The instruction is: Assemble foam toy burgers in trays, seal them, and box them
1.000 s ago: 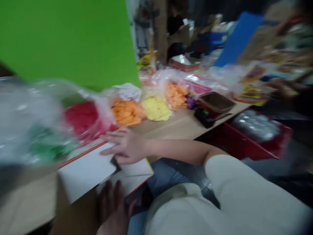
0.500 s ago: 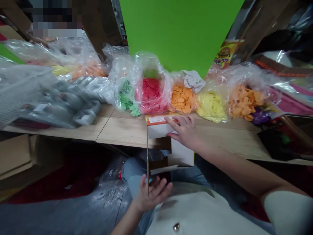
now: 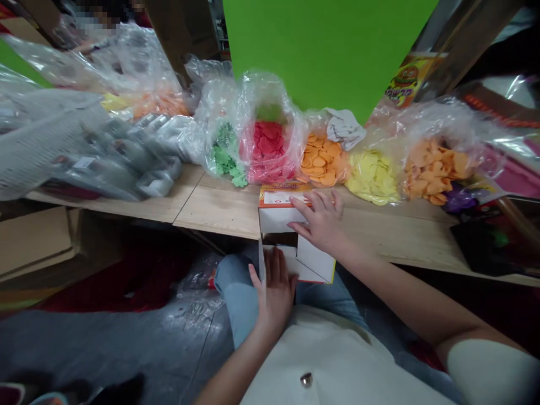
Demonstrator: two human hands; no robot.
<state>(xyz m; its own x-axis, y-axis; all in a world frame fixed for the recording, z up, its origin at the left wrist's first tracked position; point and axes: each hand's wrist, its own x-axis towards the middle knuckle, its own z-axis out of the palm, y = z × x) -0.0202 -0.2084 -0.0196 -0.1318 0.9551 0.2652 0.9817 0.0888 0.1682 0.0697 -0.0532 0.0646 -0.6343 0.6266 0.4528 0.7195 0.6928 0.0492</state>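
A small cardboard box, white inside with orange-and-yellow printed outer faces, leans at the table's front edge above my lap, its open end toward me. My right hand grips its upper right side, fingers over the printed panel and thumb on the white flap below. My left hand reaches into the open end, palm down. Its fingers are stretched out against the white inner flaps, and a side flap stands between the little finger and the others. The fingertips are partly shaded inside the box.
Clear plastic bags along the wooden table hold green pieces, red pieces, orange pieces, yellow pieces and light-orange pieces. Grey wrapped items lie left. A green panel rises behind.
My left hand has moved up from below the box into its open end, and the lower flaps are now folded inward. My right hand keeps its hold.
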